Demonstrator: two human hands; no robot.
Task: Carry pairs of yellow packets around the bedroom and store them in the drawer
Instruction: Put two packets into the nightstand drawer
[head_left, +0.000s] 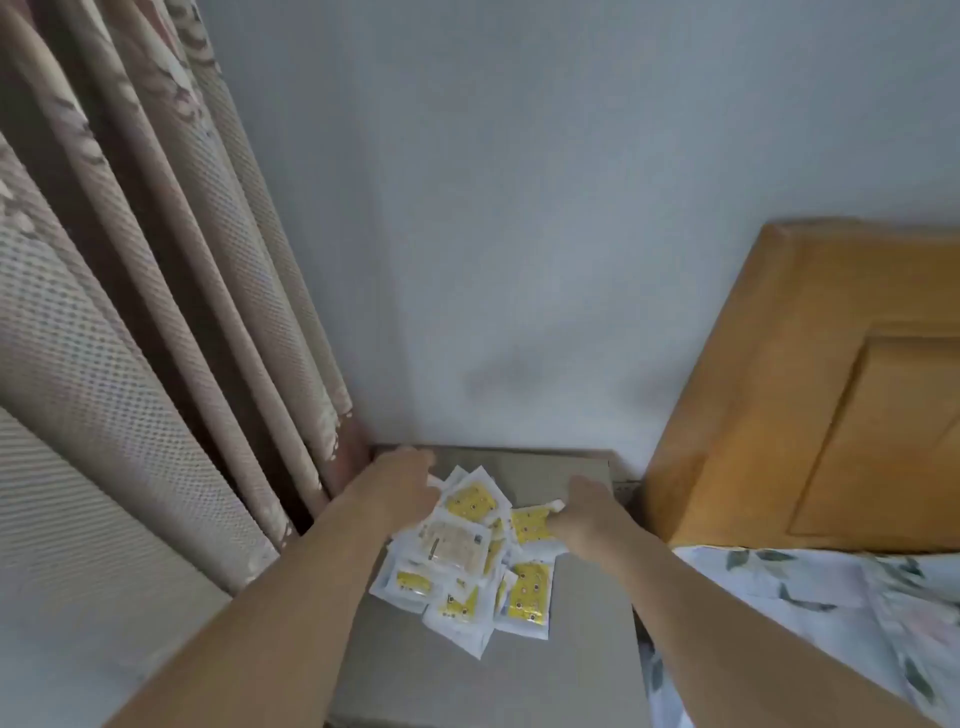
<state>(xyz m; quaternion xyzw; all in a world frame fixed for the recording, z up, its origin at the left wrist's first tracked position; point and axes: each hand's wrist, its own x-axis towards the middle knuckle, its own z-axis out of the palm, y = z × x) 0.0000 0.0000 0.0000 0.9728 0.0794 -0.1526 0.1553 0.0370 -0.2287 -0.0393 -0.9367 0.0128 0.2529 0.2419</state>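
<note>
A heap of several yellow packets (527, 592) in white wrappers lies on top of a grey bedside cabinet (582, 618). My left hand (402, 486) reaches over the heap's far left side, its fingers down at the edge of a yellow packet (470, 501); whether it grips that packet is hidden. My right hand (582, 512) is at the heap's right side and pinches the white corner of another yellow packet (530, 525). No drawer is visible in this view.
Patterned curtains (156, 312) hang close on the left of the cabinet. A wooden headboard (810, 395) and a floral bedsheet (810, 613) stand on the right. A pale wall (519, 208) is directly behind.
</note>
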